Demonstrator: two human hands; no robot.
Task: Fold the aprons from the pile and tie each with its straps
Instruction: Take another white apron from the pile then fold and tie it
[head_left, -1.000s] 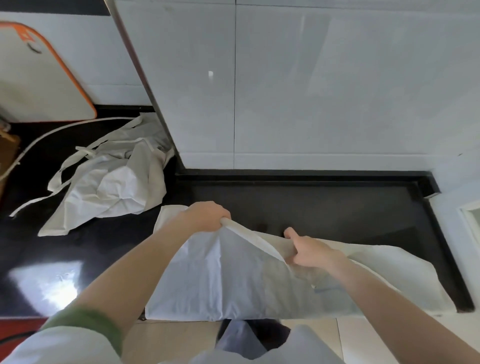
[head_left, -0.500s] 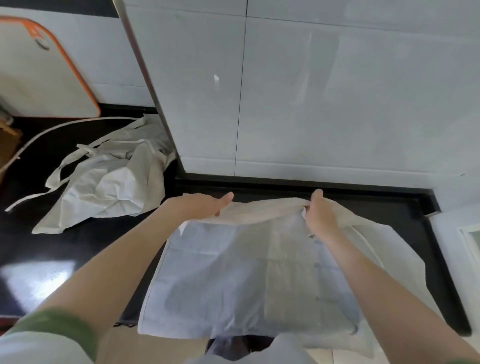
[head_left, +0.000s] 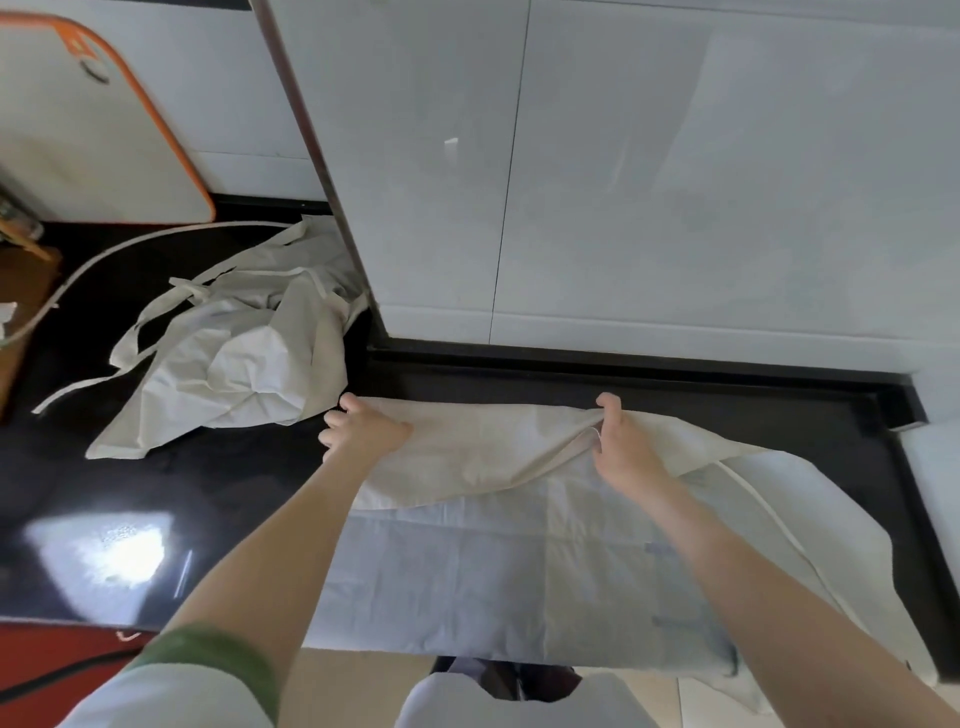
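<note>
Now, edges: our apron overhung the counter front.
Apron: pale, creased, folded.
Hands: left hand, right hand both gripped its fold.

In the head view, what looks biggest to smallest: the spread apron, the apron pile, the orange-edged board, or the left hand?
1. spread apron
2. apron pile
3. orange-edged board, cut off by the frame, so unsure against the pile
4. left hand

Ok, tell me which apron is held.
The spread apron in front: left hand and right hand grip its far edge. The crumpled apron lies untouched.
</note>
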